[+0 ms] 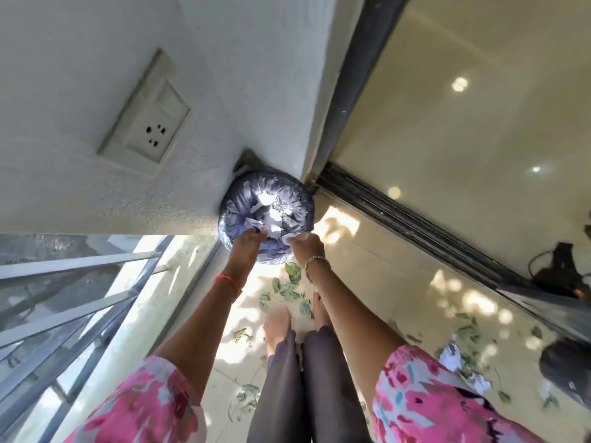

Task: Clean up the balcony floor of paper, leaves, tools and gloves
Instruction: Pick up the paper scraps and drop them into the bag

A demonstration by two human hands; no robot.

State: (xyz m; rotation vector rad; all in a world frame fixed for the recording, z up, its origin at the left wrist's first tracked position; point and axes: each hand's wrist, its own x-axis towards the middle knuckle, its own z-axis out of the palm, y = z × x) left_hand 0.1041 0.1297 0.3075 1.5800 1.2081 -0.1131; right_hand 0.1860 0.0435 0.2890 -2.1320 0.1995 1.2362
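Note:
A bin lined with a dark plastic bag (292, 190) stands in the corner against the wall, with crumpled white paper (270, 215) inside. Both my hands reach over its near rim. My left hand (248, 243) has its fingers over the bag's opening beside a white scrap. My right hand (305, 246) pinches a small white paper piece at the rim. Green leaves (292, 271) lie on the floor just in front of the bin and around my bare feet. More leaves and crumpled paper (451, 358) lie at the lower right.
A metal railing (80, 302) runs along the left edge of the balcony. A sliding-door track (399, 219) and glossy indoor floor lie to the right. A dark object (559, 273) sits by the doorway, another dark round thing (569, 369) at the right edge. A wall socket (144, 116) is above.

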